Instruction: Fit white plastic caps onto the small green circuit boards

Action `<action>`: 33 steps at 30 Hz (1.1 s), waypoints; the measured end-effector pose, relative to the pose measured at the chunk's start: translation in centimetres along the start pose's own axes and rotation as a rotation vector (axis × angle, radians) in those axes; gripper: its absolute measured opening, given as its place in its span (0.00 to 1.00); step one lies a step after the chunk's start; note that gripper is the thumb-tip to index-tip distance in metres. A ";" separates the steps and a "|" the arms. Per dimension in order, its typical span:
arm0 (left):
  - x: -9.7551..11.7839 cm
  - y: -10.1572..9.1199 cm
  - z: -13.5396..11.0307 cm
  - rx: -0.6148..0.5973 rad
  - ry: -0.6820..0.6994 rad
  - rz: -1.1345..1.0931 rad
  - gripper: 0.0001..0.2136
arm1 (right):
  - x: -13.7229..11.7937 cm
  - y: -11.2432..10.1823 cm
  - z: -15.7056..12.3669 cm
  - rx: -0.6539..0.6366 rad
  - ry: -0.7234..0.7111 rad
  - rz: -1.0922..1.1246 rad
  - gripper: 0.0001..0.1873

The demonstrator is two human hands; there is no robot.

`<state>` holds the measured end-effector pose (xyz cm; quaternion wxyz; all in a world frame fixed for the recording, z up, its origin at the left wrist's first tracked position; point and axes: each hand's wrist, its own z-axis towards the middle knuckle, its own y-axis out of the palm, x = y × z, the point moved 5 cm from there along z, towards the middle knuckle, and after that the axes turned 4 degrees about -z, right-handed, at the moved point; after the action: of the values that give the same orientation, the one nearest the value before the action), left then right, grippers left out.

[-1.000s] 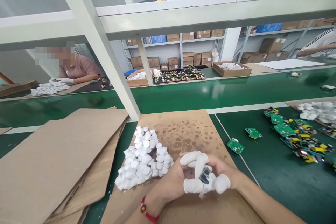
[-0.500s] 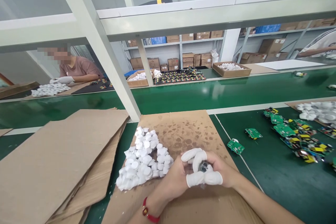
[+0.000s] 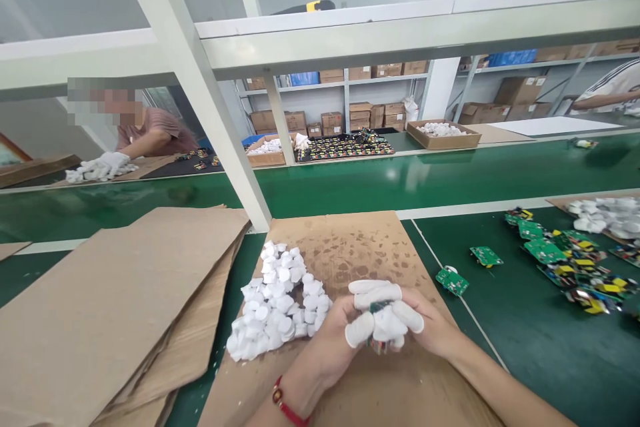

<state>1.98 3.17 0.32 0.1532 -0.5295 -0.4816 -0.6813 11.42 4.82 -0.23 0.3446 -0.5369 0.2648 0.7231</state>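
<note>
- I see the left hand (image 3: 345, 327) and right hand (image 3: 423, 313) together, white-covered fingers (image 3: 375, 295) curled round a small circuit board (image 3: 379, 306), which they partly hide.
- I have that board over a cardboard sheet (image 3: 360, 390).
- On the same sheet, to the left, I see a pile of white pieces (image 3: 283, 307).
- To the right, I see a heap of circuit boards (image 3: 580, 260) on the green table (image 3: 545, 353).

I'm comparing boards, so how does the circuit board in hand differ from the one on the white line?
The held circuit board is between the left hand and right hand; the loose circuit board lies on the green bench. The held one is mostly hidden; the loose one's green face shows. Both show green.
</note>
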 end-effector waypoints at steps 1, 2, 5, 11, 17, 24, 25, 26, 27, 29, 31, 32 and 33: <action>0.0 0.0 0.1 0.022 0.011 -0.042 0.20 | 0.3 0.1 0.1 0.043 0.028 0.017 0.25; 0.0 0.0 0.2 0.035 0.019 -0.091 0.19 | 0.5 0.2 0.2 0.077 0.055 0.052 0.26; -0.3 0.1 0.6 0.051 0.034 -0.250 0.16 | 0.9 0.5 0.3 0.105 0.088 0.160 0.30; -0.6 -0.2 0.7 0.121 0.008 -0.375 0.10 | 0.3 0.5 0.2 0.084 0.041 0.139 0.27; -0.4 -0.1 0.3 0.121 -0.013 -0.272 0.08 | -0.6 0.7 0.2 0.017 0.112 0.162 0.21; -1.1 -0.6 0.3 0.050 -0.048 -0.055 0.16 | -0.5 0.4 0.1 -0.045 0.079 0.205 0.21; -1.1 -0.8 0.2 0.042 -0.049 -0.021 0.17 | -0.5 0.4 0.0 -0.050 0.075 0.195 0.18; -1.1 -0.9 0.1 0.034 -0.041 0.010 0.18 | -0.5 0.3 -0.1 -0.048 0.060 0.180 0.15; -0.9 -0.9 0.1 0.024 -0.031 0.036 0.19 | -0.6 0.3 -0.2 -0.045 0.037 0.152 0.14; -0.6 -0.8 0.1 0.008 -0.018 0.059 0.21 | -0.9 0.3 -0.3 -0.039 0.013 0.091 0.13; -0.5 -0.5 0.1 0.003 -0.032 0.036 0.22 | -1.2 0.4 -0.3 -0.039 0.027 0.060 0.18; -0.5 -0.4 0.2 0.004 -0.039 0.014 0.22 | -1.3 0.4 -0.2 -0.045 0.033 0.053 0.21; -0.5 -0.3 0.3 0.002 -0.044 -0.006 0.23 | -1.4 0.4 -0.1 -0.055 0.039 0.050 0.24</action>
<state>2.09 3.38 -0.24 0.1409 -0.5428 -0.4872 -0.6694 11.43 4.15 1.08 0.3064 -0.5532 0.2650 0.7279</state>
